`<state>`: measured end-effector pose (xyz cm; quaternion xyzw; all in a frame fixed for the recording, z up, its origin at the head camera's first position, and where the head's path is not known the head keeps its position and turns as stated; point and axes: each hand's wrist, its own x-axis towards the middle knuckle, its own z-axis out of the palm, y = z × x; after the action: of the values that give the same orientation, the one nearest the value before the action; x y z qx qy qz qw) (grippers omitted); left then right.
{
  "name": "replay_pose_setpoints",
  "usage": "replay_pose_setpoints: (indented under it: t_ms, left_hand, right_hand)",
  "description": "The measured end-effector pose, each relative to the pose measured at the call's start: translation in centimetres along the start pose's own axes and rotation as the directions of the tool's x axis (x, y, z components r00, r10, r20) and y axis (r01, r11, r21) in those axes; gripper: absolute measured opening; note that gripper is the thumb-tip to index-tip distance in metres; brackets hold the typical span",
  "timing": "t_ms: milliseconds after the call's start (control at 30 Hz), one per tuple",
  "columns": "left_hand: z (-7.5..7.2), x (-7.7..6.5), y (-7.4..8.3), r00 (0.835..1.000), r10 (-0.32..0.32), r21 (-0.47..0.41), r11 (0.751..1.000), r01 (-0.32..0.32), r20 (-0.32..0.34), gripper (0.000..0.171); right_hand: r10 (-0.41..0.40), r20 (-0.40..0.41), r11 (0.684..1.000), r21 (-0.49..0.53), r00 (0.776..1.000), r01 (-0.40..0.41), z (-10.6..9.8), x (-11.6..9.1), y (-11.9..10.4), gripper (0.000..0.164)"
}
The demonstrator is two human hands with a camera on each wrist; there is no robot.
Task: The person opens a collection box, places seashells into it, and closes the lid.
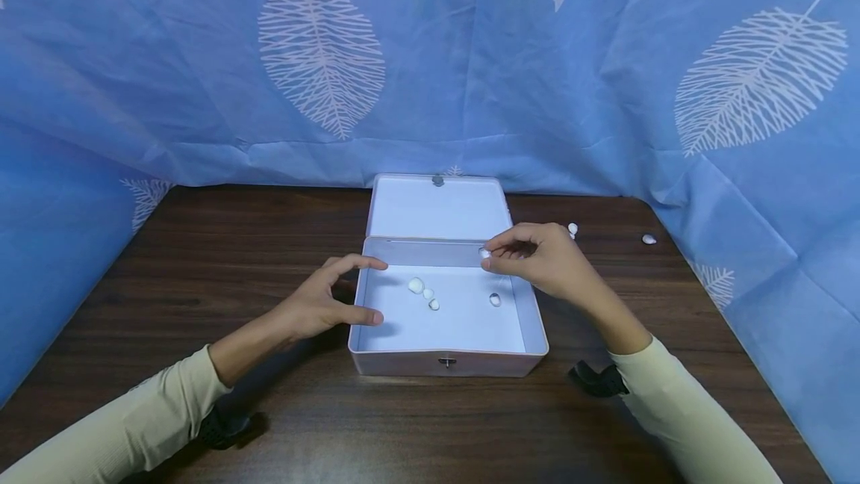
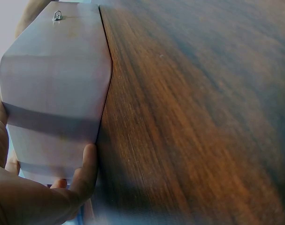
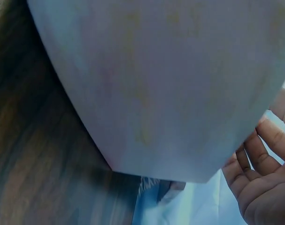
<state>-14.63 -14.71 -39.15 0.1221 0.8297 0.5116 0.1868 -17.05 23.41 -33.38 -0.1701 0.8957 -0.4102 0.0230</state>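
A white metal box [image 1: 440, 364] stands with its hinged lid [image 1: 440, 208] raised behind it. My right hand [image 1: 537, 256] pinches a small white shell-like piece [image 1: 484, 253] between thumb and fingertips above the box's right back part. The pinched piece is hidden in the right wrist view, which shows my right hand [image 3: 266, 173] beside the box's side [image 3: 156, 84]. At the left wall, my left hand [image 1: 322, 301] has thumb and index finger spread over the rim. Its lower fingers touch the outside wall [image 2: 48, 112] in the left wrist view.
Inside the box lie several small white pieces: a cluster [image 1: 416, 285] left of centre and a dark-edged one [image 1: 495, 299] to the right. Another white piece [image 1: 572, 229] is behind my right hand; one more [image 1: 648, 239] lies farther right. Blue cloth [image 1: 470, 58] hangs behind the wooden table [image 1: 269, 222].
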Motion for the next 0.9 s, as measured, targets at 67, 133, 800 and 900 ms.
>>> replay_pose_setpoints:
  t_ms: [67,133,800,900]
  left_hand:
    - [0.0,0.0,0.0,1.0,-0.001,0.002,1.0,0.001,-0.001,0.076]
    - [0.0,0.0,0.0,1.0,-0.002,0.003,1.0,0.002,-0.003,0.076]
    - [0.0,0.1,-0.3,1.0,0.013,0.008,1.0,-0.013,0.007,0.076]
    - [0.0,0.1,-0.3,1.0,0.012,0.008,1.0,-0.012,0.005,0.076]
  right_hand:
    - [-0.005,0.011,1.0,0.002,1.0,0.005,0.3,0.2,-0.1,0.023]
    - [-0.014,0.021,1.0,0.002,1.0,0.014,0.6,0.4,-0.1,0.022]
    - [-0.022,0.073,1.0,0.007,0.997,0.021,2.3,0.8,-0.1,0.025]
    - [-0.015,0.056,1.0,0.002,0.998,0.015,2.2,0.6,-0.1,0.025]
